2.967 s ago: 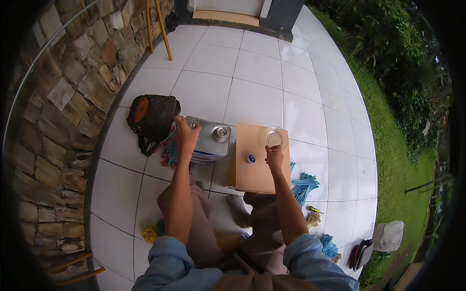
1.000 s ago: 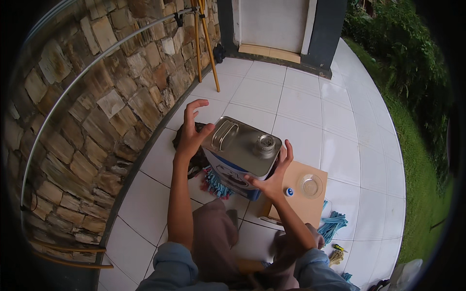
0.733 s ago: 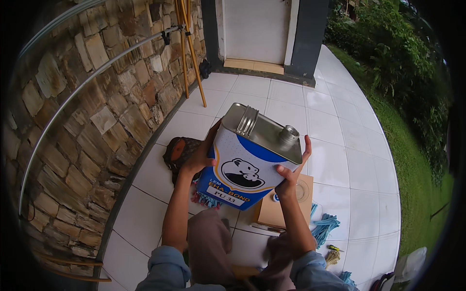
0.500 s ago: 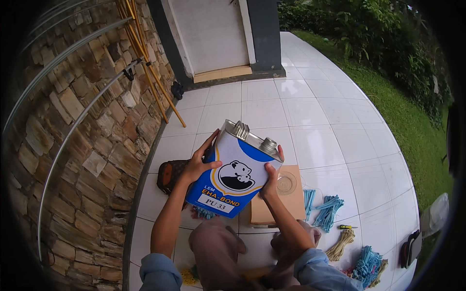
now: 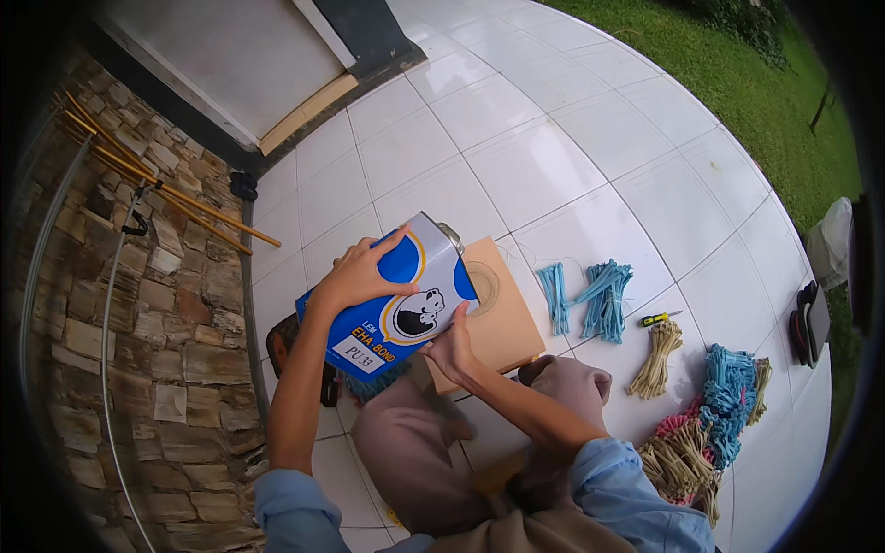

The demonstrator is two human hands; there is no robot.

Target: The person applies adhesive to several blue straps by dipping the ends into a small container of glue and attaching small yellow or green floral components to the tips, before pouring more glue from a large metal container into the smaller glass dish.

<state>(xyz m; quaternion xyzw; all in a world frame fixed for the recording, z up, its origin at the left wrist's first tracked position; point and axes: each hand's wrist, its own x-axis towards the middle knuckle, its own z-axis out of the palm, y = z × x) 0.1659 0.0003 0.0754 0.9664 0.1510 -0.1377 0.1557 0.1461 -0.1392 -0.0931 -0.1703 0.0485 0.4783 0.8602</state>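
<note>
Metal can [image 5: 392, 330], blue and white with a black-and-white animal picture on the front, held up in front of the person's knees, left of the cardboard box [image 5: 516, 332]. Can tilted: top leans to the far right, base to the near left; round metal neck shows at the top edge.

Left hand [image 5: 358, 276]: clasps the can's far-left side, fingers along the edge, thumb set apart on the printed front. Right hand [image 5: 452, 352]: at the near-right side, thumb pressed on the front; its other fingers mostly hidden, so how they are spread I cannot tell.

On the box, a clear round dish [image 5: 486, 288], partly hidden behind the can. Right of the box on the white tile floor [image 5: 535, 147]: two light-blue strand bundles [image 5: 604, 300] side by side, then a yellow-and-black screwdriver [image 5: 661, 318] just beyond a beige bundle [image 5: 656, 359]. Farther right and nearer, a mixed heap [image 5: 687, 456] of beige, pink and blue bundles. Dark bag [image 5: 281, 343] to the left, partly behind the forearm.
</note>
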